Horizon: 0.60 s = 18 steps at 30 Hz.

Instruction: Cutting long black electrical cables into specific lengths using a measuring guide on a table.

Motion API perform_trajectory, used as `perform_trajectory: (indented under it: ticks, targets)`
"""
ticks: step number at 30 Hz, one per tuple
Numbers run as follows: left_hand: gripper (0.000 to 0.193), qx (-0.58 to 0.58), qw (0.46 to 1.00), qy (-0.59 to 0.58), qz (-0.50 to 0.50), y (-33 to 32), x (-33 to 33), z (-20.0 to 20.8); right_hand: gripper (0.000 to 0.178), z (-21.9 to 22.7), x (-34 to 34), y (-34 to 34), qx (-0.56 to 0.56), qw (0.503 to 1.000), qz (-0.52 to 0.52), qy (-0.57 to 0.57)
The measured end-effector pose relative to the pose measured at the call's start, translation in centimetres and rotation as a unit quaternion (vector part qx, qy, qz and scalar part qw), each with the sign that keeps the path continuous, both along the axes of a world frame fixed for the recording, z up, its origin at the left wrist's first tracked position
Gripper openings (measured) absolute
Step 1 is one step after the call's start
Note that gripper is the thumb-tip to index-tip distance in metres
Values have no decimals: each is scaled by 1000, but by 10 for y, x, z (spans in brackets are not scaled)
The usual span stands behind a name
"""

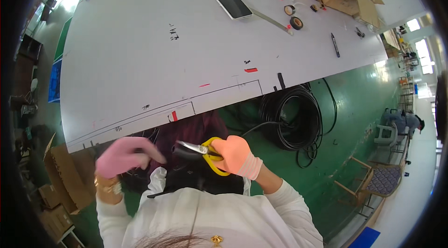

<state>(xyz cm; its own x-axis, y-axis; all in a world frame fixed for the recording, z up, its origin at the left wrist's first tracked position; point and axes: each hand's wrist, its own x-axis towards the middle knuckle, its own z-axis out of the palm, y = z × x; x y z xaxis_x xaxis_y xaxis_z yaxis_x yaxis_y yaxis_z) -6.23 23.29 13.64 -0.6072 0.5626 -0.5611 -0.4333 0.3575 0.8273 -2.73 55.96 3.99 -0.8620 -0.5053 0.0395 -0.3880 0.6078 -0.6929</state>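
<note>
My right hand [235, 154], in an orange glove with a pale cuff, is closed around yellow-handled scissors [215, 157]. Their short metal blades point left, toward my other hand. A thin black cable [261, 125] runs from the coil on the right up to my right glove; whether the hand also grips it is hidden. My left hand [123, 157], gloved in pink, hovers by the table's front edge. Its fingers bend to the right, slightly blurred, with a gap to the thumb and nothing visible between them. Dark clothing on my lap [186, 173] lies below both hands.
A white table [140, 61] with drawn lines and red marks stretches ahead. On it lie a phone [231, 3], a steel ruler [270, 19], tape rolls [296, 23] and a marker [335, 45]. A large black cable coil [291, 117] and a chair [380, 180] stand right.
</note>
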Motion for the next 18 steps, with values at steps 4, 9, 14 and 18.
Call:
perform_trajectory:
  ticks: [4, 9, 14, 18]
  targets:
    - [54, -217, 909, 333, 124, -12, 33, -9, 31, 27, -8, -19, -19, 996, -77, 28]
    - [57, 49, 970, 139, 194, 85, 34, -40, 31, 73, -16, -79, -111, 992, -31, 47]
    - [35, 249, 759, 103, 592, 107, 4, -25, 28, 109, -22, -113, -195, 965, 25, 173]
    - [25, 305, 601, 188, 714, 31, 4, -1, 36, 93, -41, -69, -166, 981, -77, 67]
